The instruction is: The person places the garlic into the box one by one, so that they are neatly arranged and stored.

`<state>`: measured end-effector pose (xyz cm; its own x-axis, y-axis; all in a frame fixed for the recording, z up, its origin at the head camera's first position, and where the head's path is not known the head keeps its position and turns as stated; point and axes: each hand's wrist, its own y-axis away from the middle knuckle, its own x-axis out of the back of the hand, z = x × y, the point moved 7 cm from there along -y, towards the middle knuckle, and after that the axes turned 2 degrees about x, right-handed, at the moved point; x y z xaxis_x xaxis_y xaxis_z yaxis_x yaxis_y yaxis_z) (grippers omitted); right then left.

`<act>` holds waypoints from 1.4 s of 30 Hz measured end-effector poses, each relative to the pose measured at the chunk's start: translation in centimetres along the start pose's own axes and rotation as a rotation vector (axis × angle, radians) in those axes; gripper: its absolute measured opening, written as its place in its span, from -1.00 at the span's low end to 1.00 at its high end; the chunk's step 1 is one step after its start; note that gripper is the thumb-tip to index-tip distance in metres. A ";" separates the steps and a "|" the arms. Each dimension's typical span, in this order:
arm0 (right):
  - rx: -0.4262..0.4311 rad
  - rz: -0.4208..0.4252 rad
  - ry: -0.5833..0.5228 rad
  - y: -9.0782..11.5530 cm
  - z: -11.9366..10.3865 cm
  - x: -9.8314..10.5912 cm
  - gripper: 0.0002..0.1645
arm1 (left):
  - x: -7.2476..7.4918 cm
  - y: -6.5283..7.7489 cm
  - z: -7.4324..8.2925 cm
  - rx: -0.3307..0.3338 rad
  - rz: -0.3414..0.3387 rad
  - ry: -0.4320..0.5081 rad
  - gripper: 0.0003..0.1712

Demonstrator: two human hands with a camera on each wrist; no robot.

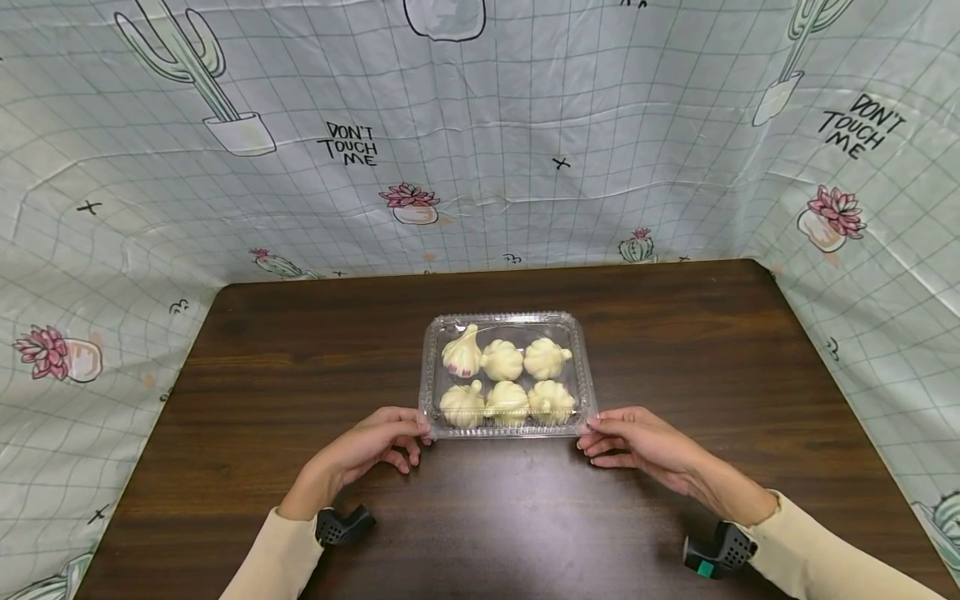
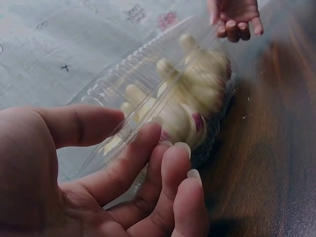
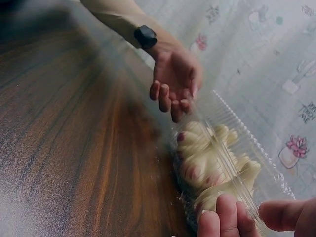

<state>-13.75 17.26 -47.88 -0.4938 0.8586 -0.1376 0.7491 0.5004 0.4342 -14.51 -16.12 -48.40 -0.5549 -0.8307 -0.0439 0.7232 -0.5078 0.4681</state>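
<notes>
A clear plastic clamshell container [image 1: 510, 321] sits mid-table, its lid down over several pale garlic bulbs [image 1: 502, 360] lying in two rows. At its near left corner my left hand [image 1: 381, 439] pinches the rim between thumb and index finger; the other fingers curl loosely below. My right hand [image 1: 637, 442] pinches the rim at the near right corner in the same way. In the left wrist view the thumb and index finger [image 2: 140, 148] meet at the plastic edge. Purple marks show on some garlic bulbs [image 3: 197, 168] in the right wrist view.
The dark brown wooden table [image 1: 300, 350] extends around the container on all sides. A pale grid-patterned cloth [image 1: 510, 125] with plant drawings hangs behind and along both sides. Each wrist wears a black device [image 1: 720, 550].
</notes>
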 end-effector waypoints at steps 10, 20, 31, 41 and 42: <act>0.005 0.011 0.005 -0.2 0.0 0.3 -0.60 | 0.0 0.0 0.8 -0.035 0.051 -0.044 -0.65; 0.024 0.022 0.021 -0.4 -0.4 0.8 -0.62 | 0.1 -0.5 0.6 -0.052 0.108 -0.015 -0.67; 0.014 0.031 0.076 -0.6 -0.6 1.1 -0.59 | 0.0 -0.6 0.7 -0.064 0.130 -0.017 -0.69; 0.060 0.065 0.104 -0.6 -1.0 1.0 -0.64 | 0.0 -0.7 0.8 -0.070 0.138 -0.020 -0.69; 0.066 0.069 0.107 -0.6 -1.0 1.0 -0.65 | 0.0 -0.7 0.8 -0.070 0.139 -0.019 -0.69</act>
<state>-15.14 17.72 -47.42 -0.4815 0.8764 -0.0116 0.8087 0.4494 0.3795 -15.30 -15.62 -48.05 -0.4545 -0.8901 0.0340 0.8202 -0.4033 0.4057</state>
